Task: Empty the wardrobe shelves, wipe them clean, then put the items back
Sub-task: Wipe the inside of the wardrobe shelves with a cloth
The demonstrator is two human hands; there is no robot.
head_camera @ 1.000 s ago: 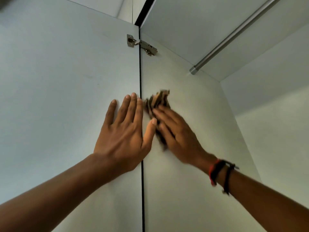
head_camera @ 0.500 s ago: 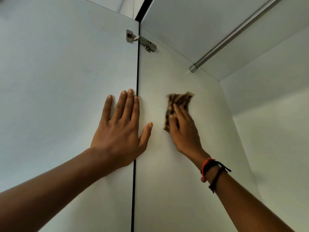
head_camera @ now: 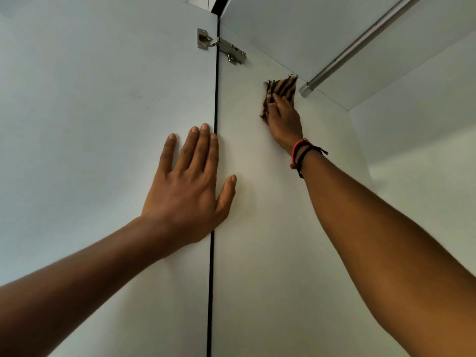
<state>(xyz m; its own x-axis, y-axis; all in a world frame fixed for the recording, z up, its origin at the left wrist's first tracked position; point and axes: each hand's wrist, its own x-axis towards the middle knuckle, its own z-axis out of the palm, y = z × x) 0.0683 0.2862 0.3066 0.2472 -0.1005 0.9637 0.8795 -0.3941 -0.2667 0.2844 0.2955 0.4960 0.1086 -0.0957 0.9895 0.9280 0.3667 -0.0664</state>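
Up high, the right hand (head_camera: 284, 117) pressed a striped brown cloth (head_camera: 279, 92) flat against the white side wall (head_camera: 270, 228) of the wardrobe. Its fingers (head_camera: 277, 99) lay close together on top of the cloth, stretched out and not curled around it. The cloth touched the wall just below the top panel (head_camera: 296, 27) and just beside the end of the silver hanging rail (head_camera: 360, 45). Its top edge looked frayed. Red and black bracelets (head_camera: 302, 155) sat around the right wrist.

The left hand (head_camera: 190, 189) lay flat and open lower down. Its palm and four fingers (head_camera: 201, 150) rested on the white door (head_camera: 103, 112), and those fingers were straight and nearly side by side. The thumb (head_camera: 228, 191) stuck out to the side and reached across the dark gap (head_camera: 212, 266) onto the side wall. This hand held nothing.

A shiny metal hinge (head_camera: 221, 47) joined the door to the wall near the top, well above the left hand. No words or labels could be seen on the cloth, the hinge or the panels.
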